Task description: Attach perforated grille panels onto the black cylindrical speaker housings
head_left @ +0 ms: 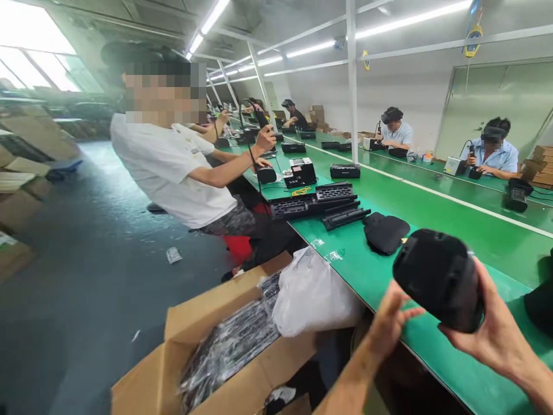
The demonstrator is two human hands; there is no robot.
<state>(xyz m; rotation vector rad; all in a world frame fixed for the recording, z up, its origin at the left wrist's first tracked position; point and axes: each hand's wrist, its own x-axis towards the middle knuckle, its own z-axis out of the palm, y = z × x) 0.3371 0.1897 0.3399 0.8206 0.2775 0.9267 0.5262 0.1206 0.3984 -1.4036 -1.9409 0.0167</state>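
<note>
A black rounded housing [436, 279], slightly blurred, is held up over the green bench. My right hand [492, 323] grips it from its right side and below, fingers wrapped around the edge. Just under its left side is my left hand [391, 317], its fingers apart and holding nothing; whether a fingertip touches the housing I cannot tell. Behind the housing, flat black fabric-like pieces [384, 232] lie on the bench. Farther along are long black grille parts [332, 199] in a pile.
The green bench [358, 271] runs away from me. Below its edge stands an open cardboard box [181, 317] of plastic-wrapped parts, with a white plastic bag [311, 294] on it. A co-worker [168, 167] at left holds a black tool. Other people sit across the bench.
</note>
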